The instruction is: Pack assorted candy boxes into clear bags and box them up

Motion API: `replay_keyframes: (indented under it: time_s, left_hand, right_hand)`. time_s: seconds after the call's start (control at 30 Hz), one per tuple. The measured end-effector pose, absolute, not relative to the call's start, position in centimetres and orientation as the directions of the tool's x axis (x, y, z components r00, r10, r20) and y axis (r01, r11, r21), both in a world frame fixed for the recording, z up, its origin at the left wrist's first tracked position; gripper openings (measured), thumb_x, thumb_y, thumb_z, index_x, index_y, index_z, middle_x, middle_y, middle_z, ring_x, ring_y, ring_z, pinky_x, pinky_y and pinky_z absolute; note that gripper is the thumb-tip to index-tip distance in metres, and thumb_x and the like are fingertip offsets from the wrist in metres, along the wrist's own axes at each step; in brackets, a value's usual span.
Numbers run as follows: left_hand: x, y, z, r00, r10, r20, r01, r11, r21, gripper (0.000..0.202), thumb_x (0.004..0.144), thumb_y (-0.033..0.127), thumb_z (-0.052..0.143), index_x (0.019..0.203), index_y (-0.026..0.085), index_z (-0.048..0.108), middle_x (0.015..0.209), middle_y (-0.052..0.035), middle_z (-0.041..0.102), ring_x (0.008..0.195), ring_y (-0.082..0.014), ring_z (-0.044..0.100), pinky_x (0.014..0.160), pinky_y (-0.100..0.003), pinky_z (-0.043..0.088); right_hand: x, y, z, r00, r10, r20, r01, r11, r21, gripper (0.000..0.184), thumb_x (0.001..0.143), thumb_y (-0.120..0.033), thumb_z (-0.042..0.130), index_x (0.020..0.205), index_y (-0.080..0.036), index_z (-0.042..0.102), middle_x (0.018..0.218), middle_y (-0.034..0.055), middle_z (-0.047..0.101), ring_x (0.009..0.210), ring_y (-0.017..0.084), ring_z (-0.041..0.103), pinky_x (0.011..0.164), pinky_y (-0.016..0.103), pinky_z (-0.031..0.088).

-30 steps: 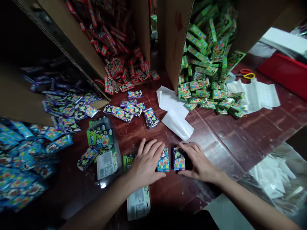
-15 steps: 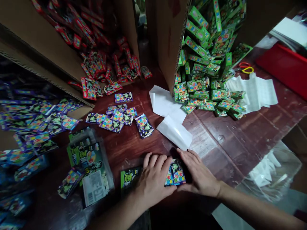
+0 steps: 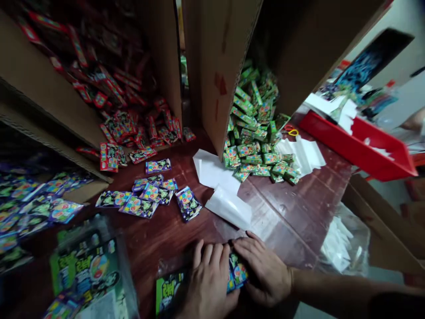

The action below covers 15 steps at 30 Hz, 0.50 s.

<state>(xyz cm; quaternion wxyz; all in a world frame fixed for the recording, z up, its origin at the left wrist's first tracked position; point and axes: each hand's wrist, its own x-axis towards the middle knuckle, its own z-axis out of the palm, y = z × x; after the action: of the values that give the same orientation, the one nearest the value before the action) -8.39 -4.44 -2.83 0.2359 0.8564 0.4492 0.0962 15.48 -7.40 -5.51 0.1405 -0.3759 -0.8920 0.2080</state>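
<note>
At the table's near edge, my left hand (image 3: 210, 280) is closed over a black and green printed bag (image 3: 168, 288), its fingers bent down on top. My right hand (image 3: 264, 271) is curled round the right end of small colourful packets (image 3: 237, 271), thumb at the near side and fingers at the far side. The packets show between both hands, at the bag's right end; how far inside they lie is hidden. Beyond the hands are a small stack of purple packets (image 3: 188, 204) and a loose pile of purple packets (image 3: 141, 204).
Cardboard boxes spill red packets (image 3: 121, 126) and green packets (image 3: 252, 153) onto the table. More printed bags (image 3: 89, 266) lie at left. White paper (image 3: 229, 207), scissors (image 3: 291, 130), a red tray (image 3: 352, 153) and a clear bag of scraps (image 3: 345, 243) are rightward. A person's hand (image 3: 415, 119) shows far right.
The view has tilted up and turned right, bringing more of the red tray into sight. My hands have drawn slightly closer together, and less of the packets shows between them.
</note>
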Motion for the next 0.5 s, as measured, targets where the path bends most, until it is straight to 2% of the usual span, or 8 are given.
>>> replay_keyframes:
  time_s: [0.17, 0.3, 0.4, 0.43, 0.5]
  left_hand:
    - [-7.8, -5.1, -0.2, 0.560, 0.827, -0.053, 0.754, -0.482, 0.446, 0.064, 0.076, 0.048, 0.070, 0.132, 0.018, 0.061, 0.117, -0.0092, 0.065, 0.115, -0.0300, 0.056, 0.125, -0.058, 0.007]
    - [-7.0, -7.0, 0.2, 0.447, 0.893, -0.053, 0.832, -0.393, 0.392, 0.070, 0.072, 0.050, 0.071, 0.133, 0.016, 0.062, 0.124, -0.0125, 0.064, 0.122, -0.0325, 0.055, 0.126, -0.060, -0.004]
    - [-6.1, -7.9, -1.1, 0.344, 0.934, -0.099, 0.883, -0.286, 0.372, 0.080, 0.067, 0.051, 0.073, 0.137, 0.015, 0.060, 0.132, -0.0160, 0.062, 0.131, -0.0362, 0.051, 0.125, -0.061, -0.005]
    - [-5.7, -7.9, -1.7, 0.306, 0.944, -0.121, 0.897, -0.243, 0.369, 0.078, 0.069, 0.050, 0.072, 0.138, 0.015, 0.061, 0.133, -0.0162, 0.062, 0.132, -0.0365, 0.050, 0.125, -0.062, -0.003]
    - [-4.8, -7.9, -2.7, 0.206, 0.965, -0.162, 0.924, -0.138, 0.357, 0.059, 0.080, 0.044, 0.061, 0.134, 0.019, 0.065, 0.131, -0.0145, 0.064, 0.132, -0.0345, 0.052, 0.125, -0.063, 0.000]
  right_hand:
    - [15.3, -7.6, -5.2, -0.650, 0.736, 0.189, 0.606, 0.653, -0.454, 0.096, 0.082, -0.042, 0.057, 0.160, -0.011, 0.011, 0.155, 0.0228, 0.042, 0.143, 0.038, 0.040, 0.120, 0.065, 0.022]
    - [15.3, -8.0, -4.7, -0.651, 0.721, 0.238, 0.568, 0.671, -0.477, 0.097, 0.085, -0.051, 0.061, 0.160, -0.014, 0.012, 0.159, 0.0219, 0.038, 0.146, 0.037, 0.037, 0.121, 0.062, 0.024]
    - [15.6, -7.4, -6.0, -0.641, 0.704, 0.306, 0.547, 0.698, -0.461, 0.084, 0.088, -0.052, 0.063, 0.157, -0.018, 0.028, 0.156, 0.0204, 0.044, 0.144, 0.036, 0.043, 0.117, 0.056, 0.036]
    - [15.6, -7.0, -6.7, -0.638, 0.697, 0.328, 0.548, 0.710, -0.442, 0.076, 0.088, -0.054, 0.064, 0.152, -0.020, 0.038, 0.151, 0.0188, 0.050, 0.139, 0.035, 0.049, 0.113, 0.053, 0.042]
    - [15.4, -6.0, -8.4, -0.608, 0.693, 0.387, 0.572, 0.721, -0.391, 0.056, 0.090, -0.056, 0.063, 0.138, -0.027, 0.056, 0.136, 0.0132, 0.065, 0.124, 0.032, 0.064, 0.102, 0.045, 0.053]
